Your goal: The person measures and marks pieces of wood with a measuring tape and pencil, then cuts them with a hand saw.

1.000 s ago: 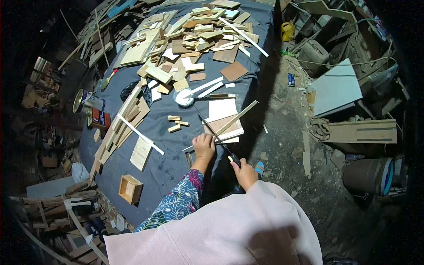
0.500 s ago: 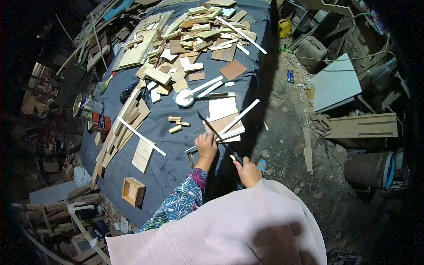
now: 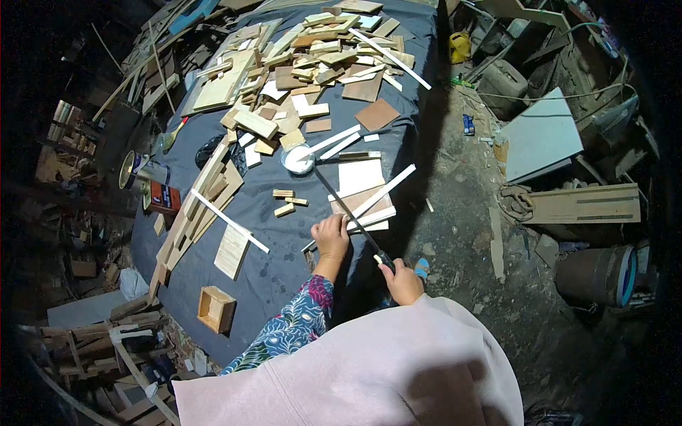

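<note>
My right hand (image 3: 403, 282) is closed round the black handle of a long, thin saw (image 3: 342, 204), whose blade points up and left across the pale strips. My left hand (image 3: 331, 237) presses on the near end of a white wood strip (image 3: 383, 192) at the table's right edge. Under the strips lie a brown board (image 3: 343, 206) and a white board (image 3: 360, 175). The blade's far end is near a round container of white paste (image 3: 298, 160). Several small wood blocks (image 3: 285, 210) lie left of the blade.
A heap of wood offcuts (image 3: 327, 57) covers the far part of the cloth-covered table (image 3: 266, 284). A small wooden box (image 3: 216, 309) sits near the left edge. Long planks (image 3: 188, 213) and a red tin (image 3: 163, 198) are at the left. A bucket (image 3: 593, 275) stands at the right.
The saw has moved up and left, and more of its blade shows beyond the strips. My right hand has shifted slightly. My left hand remains on the strip.
</note>
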A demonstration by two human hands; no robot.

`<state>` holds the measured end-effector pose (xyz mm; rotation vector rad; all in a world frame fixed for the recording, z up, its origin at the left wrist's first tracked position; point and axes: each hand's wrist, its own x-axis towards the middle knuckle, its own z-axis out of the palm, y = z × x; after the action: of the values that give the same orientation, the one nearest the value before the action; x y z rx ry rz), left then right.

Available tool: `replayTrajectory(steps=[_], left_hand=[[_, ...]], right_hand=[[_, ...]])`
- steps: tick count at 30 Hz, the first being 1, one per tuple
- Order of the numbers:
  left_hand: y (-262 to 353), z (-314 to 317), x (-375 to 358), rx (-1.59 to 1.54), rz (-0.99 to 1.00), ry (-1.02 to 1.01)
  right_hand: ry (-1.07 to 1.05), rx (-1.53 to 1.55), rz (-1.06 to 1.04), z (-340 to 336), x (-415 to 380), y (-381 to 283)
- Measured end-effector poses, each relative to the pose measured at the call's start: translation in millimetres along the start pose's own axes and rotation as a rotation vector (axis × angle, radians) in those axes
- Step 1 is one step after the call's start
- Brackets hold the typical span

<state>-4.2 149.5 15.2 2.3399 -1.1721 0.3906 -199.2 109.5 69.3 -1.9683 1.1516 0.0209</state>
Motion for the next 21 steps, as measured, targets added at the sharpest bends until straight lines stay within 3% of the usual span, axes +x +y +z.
replayTrajectory(steps=[3, 5, 15, 17, 21], left_hand=[[-5.2, -3.4, 2.0, -0.058, -0.052, -0.019], [-5.9, -8.2, 6.5, -0.170, -0.221, -0.180], [-1.8, -26.3, 23.5, -0.219, -0.261, -0.061], [7.3, -41.2, 26.1, -0.059, 0.002, -0.072], [16.9, -56.9, 19.0, -0.149, 0.048, -0.148]], right_hand=[[0.000, -0.002, 0.021, 2.0, -1.4, -9.4], [0.007, -0.030, -0.009, 7.6, -0.4, -9.9], [0.076, 0.038, -0.076, 11.7, 1.7, -7.7], [0.142, 0.079, -0.107, 3.4, -6.3, -2.0], [0.440, 0.186, -0.158, -26.6, -16.1, 26.3]])
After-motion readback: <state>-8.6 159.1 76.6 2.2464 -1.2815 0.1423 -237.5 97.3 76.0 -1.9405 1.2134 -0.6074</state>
